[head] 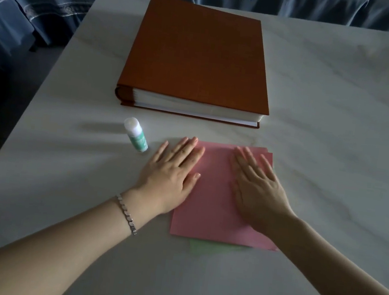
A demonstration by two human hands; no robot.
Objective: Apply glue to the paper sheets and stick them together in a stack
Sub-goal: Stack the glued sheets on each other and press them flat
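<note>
A pink paper sheet [211, 198] lies on top of a small stack on the white table. A second pink edge peeks out at its far right corner, and a green sheet [210, 248] shows below its near edge. My left hand [173, 171] presses flat on the sheet's left edge, fingers straight. My right hand [257, 187] lies flat on the sheet's right half, fingers spread. A glue stick [136, 134] with a white cap and green label stands capped just left of my left hand.
A thick brown album [197, 57] lies closed on the marble-patterned table [339, 116], beyond the papers. Blue fabric-covered furniture [34, 5] runs along the table's far and left sides. A silver bracelet [126, 213] is on my left wrist.
</note>
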